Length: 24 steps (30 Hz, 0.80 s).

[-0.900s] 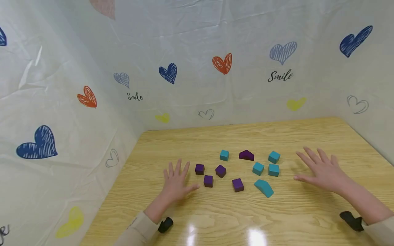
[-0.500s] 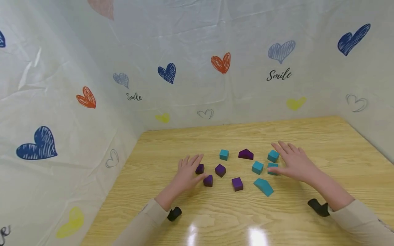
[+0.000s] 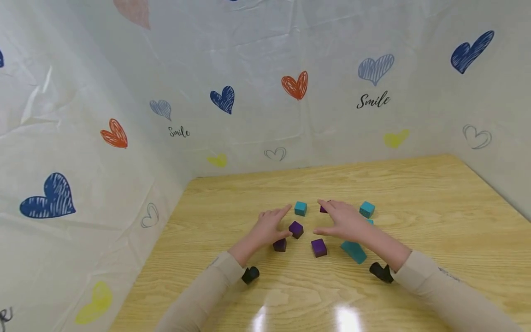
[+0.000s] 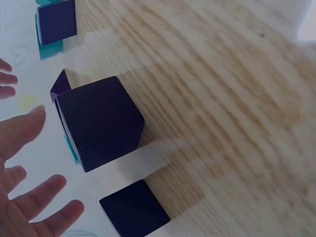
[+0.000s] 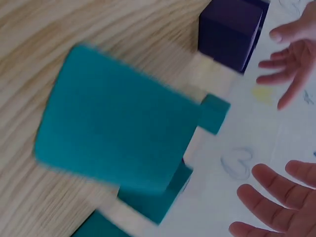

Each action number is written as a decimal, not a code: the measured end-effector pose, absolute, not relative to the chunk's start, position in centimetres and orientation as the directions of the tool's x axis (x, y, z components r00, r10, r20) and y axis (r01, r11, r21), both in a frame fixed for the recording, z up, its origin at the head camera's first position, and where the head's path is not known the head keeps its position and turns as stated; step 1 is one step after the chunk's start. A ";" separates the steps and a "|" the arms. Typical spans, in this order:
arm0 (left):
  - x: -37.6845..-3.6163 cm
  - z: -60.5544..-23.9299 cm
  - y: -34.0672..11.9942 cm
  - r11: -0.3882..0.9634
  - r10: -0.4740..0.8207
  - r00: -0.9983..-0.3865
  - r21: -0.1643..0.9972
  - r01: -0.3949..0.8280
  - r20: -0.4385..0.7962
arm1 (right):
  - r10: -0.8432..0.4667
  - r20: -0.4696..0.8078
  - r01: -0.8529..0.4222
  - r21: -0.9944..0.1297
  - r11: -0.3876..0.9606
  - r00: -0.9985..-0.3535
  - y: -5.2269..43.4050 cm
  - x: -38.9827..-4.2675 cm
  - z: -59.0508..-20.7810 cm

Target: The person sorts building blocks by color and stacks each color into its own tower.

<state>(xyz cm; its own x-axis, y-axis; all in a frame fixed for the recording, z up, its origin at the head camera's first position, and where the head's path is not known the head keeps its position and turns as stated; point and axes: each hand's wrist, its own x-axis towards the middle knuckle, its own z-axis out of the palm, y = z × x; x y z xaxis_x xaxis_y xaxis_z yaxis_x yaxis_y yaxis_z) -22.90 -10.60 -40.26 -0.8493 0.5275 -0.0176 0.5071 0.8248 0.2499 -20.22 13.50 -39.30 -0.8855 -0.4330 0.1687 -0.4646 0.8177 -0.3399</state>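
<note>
Small wooden blocks lie scattered mid-table. My left hand [image 3: 275, 223] hovers open over the purple ones, fingers spread. Its thumb is near a purple cube [image 3: 296, 229] [image 4: 101, 128], its fingertips close to a teal cube [image 3: 300, 208]. Two more purple cubes [image 3: 280, 245] [image 3: 319, 247] lie nearer me. My right hand [image 3: 333, 218] is open above the middle of the group. It covers most of a purple roof block [image 3: 323, 209] and a teal cube [image 3: 369, 222]. The teal wedge [image 3: 354, 252] [image 5: 118, 133] lies under my right forearm. Another teal cube [image 3: 367, 209] sits to its right.
The wooden table [image 3: 415, 193] is walled on the left, back and right by white sheeting with printed hearts [image 3: 295, 85]. Bare tabletop lies right of the blocks and toward the near edge. Black wrist cameras [image 3: 250, 275] [image 3: 380, 272] sit at both cuffs.
Both hands have moved inward from the outer sides of the blocks to above them. The right hand now covers the roof block. No block has moved.
</note>
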 end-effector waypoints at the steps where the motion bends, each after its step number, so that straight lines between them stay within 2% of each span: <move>1: -23.0 -40.3 -10.5 0.826 0.527 -0.850 0.253 0.504 -0.027 | -0.435 0.159 -0.463 -0.348 0.816 -0.886 13.0 -20.3 -39.3; 13: -24.2 -40.5 -9.1 0.836 0.519 -0.848 0.272 0.477 -0.109 | -0.364 -0.025 -0.320 -0.423 0.848 -0.931 7.8 -21.3 -39.1; 24: -24.5 -40.8 -8.9 0.848 0.497 -0.858 0.278 0.451 -0.126 | -0.283 -0.125 -0.207 -0.422 0.883 -0.951 5.2 -22.6 -40.1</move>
